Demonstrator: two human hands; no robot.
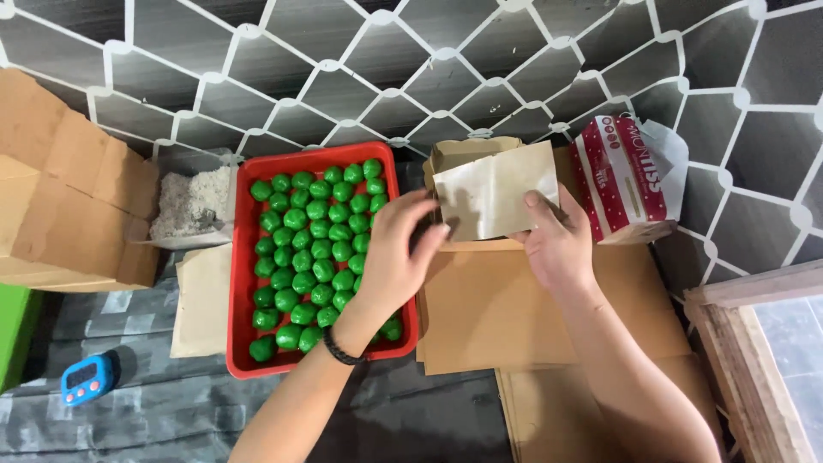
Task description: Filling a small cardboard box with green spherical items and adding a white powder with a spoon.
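Red tray (242, 257) of green balls (313, 249) sits centre frame, hemmed by a cardboard box (69, 180) on the left and a stack of brown bags (497, 317) on the right. Left hand (399, 253) hovers curled over the tray's right edge, contents hidden. Right hand (557, 244) pinches a paper pouch (493, 197) upper centre.

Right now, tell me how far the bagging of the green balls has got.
Done: nothing shows as finished; no filled bag is in view. In hand: the right hand holds a small brown paper bag by its edge, while the left hand reaches over the red tray. Left: the tray is nearly full of green balls, and a stack of flat brown bags waits.
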